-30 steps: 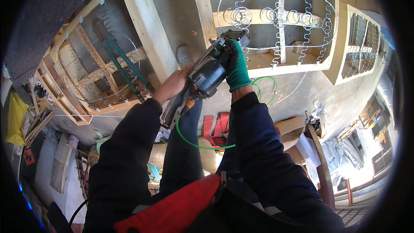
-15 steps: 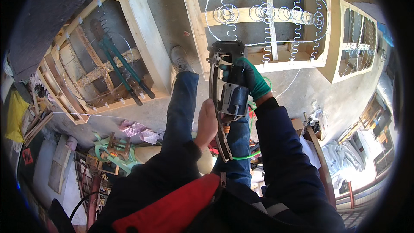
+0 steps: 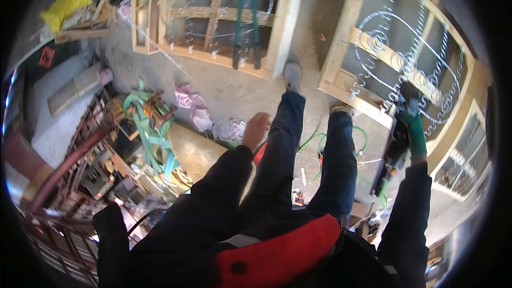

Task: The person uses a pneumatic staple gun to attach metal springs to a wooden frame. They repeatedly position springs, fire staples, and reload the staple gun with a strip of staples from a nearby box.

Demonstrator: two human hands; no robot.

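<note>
My right hand (image 3: 415,130), in a green glove, is closed around a black air nail gun (image 3: 393,152) with a long magazine. The gun is over the near edge of the wooden frame (image 3: 341,77) on the right, blurred by motion; I cannot tell whether they touch. Zigzag springs, coil springs and a white wire loop (image 3: 358,56) span that frame. My bare left hand (image 3: 256,130) hangs beside my left leg, empty, with thumb and fingers somewhat apart. A green air hose (image 3: 364,134) lies in loops on the floor around my right leg.
Another sprung wooden frame (image 3: 288,26) lies ahead on the left, with green-handled bolt cutters (image 3: 246,26) across it. Crumpled pink sheeting (image 3: 193,108), green strapping (image 3: 146,122) and cluttered parts lie on the left. A further wooden frame (image 3: 453,165) stands far right.
My view has swung left, so both frames appear farther right. My right hand has carried the nail gun away from my lap to the right frame. My left hand is now apart from the gun.
</note>
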